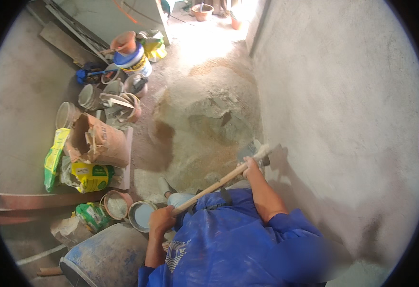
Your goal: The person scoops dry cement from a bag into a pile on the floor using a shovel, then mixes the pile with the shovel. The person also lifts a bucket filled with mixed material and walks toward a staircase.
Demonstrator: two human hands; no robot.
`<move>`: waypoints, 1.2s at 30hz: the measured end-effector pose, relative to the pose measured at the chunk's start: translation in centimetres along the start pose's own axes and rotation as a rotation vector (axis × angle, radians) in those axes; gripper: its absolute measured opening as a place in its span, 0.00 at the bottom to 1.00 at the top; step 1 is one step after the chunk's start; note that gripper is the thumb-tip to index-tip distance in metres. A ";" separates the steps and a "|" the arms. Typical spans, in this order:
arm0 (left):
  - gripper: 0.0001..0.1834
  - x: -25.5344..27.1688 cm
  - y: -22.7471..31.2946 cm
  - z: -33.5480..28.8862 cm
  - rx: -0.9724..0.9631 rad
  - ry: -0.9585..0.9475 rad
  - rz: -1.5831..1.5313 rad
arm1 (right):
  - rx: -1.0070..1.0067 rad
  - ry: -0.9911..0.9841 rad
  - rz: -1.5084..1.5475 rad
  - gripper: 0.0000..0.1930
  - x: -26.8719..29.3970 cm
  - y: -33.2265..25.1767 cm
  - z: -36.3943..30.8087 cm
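Observation:
Both my hands grip a hoe with a long pale wooden handle (214,185), held slantwise in front of my body. My left hand (161,219) is closed round its lower left part, close to a bucket of greyish liquid (141,215). Up by the grey metal blade (248,151), near the right wall, my right hand (250,168) wraps the handle. Beyond the blade lies a broad heap of grey and sandy mix (209,112) with a hollow in its middle, where wet-looking material (226,126) shows.
A plastered wall (338,95) rises close on my right. Along the left stand several buckets (90,98), a torn paper sack (106,141) and yellow-green bags (94,177). A big blue drum (109,256) is by my left arm. A bright doorway (209,36) opens at the far end.

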State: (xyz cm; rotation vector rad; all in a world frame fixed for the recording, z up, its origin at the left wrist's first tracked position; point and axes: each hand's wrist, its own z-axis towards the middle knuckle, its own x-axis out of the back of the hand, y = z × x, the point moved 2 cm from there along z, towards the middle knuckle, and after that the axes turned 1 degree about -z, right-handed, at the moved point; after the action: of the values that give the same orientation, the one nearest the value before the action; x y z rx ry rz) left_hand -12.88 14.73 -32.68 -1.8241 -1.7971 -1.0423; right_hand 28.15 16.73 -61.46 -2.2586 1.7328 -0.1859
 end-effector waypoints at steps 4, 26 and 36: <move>0.12 0.1 -0.5 2.2 -0.072 -0.014 -0.117 | 0.101 -0.053 -0.034 0.11 -3.2 -3.5 -4.2; 0.16 -31.7 10.9 41.8 0.110 -0.399 -1.078 | 0.568 -0.361 -0.404 0.22 -22.5 -10.3 22.5; 0.11 -38.3 4.5 29.0 0.497 -0.498 -1.382 | 0.564 0.096 -1.299 0.26 -12.9 15.8 30.6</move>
State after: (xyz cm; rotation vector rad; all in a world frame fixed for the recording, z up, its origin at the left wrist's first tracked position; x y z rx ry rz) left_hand 1.88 8.64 -78.18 -0.3538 -3.2992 -0.3102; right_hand 18.53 29.89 -94.40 -2.4889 -0.0593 -0.8854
